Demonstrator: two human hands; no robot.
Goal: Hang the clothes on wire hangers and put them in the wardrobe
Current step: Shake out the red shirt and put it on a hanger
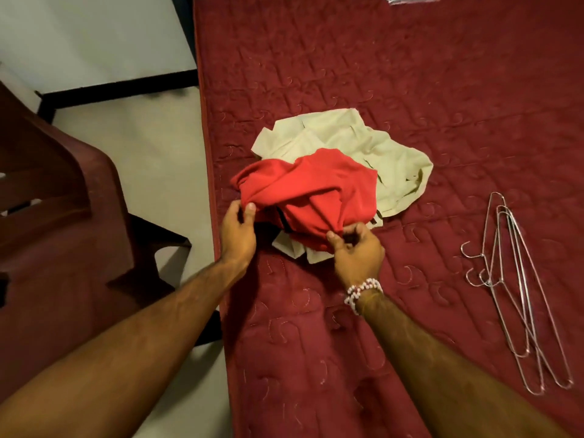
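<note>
Gathers red garment point(303, 191) on bed point(442, 74).
Clamps fingers of left hand point(238, 227) on its left edge, of right hand point(357, 248) on its near edge; leaves cream garment point(388, 159) beneath, wire hangers point(518, 295) at right unused, with nothing hung yet.

Bare forearms, no sleeves; a beaded bracelet point(362, 294) (white and dark-red beads) on the right wrist

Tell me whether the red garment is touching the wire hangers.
Apart. The head view shows the red garment lying on the cream cloth, with bare maroon mattress between it and the wire hangers.
</note>
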